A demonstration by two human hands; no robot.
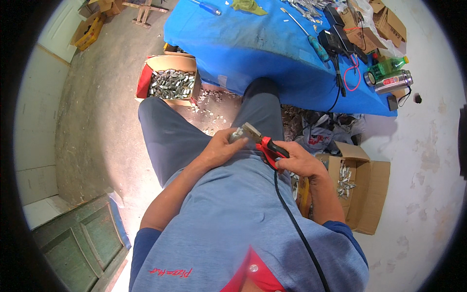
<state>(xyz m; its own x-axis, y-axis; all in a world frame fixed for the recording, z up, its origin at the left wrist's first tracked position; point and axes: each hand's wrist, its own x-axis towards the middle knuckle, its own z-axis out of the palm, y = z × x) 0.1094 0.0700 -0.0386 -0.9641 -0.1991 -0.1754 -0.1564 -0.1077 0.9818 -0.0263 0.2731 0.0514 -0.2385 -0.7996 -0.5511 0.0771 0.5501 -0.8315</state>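
My right hand [300, 158] is wrapped round the red and black handles of a pair of pliers [265, 142], held over my lap. Their broad metal jaws point up and left toward my left hand [220, 146]. That hand is closed on a small silvery metal piece [237, 135], pinched between thumb and fingers; its exact kind is too small to make out. The jaws are right beside this piece, and whether they touch it I cannot tell. A black cable [296, 224] runs down my shirt from below the pliers; its upper end is hidden.
A blue-covered table [233, 48] stands ahead, bearing a screwdriver [318, 48], black adapters [331, 41], a green bottle [391, 64] and a steel flask [396, 82]. An open box [170, 61] of metal pieces sits left of my knees. Another carton [372, 194] is at right.
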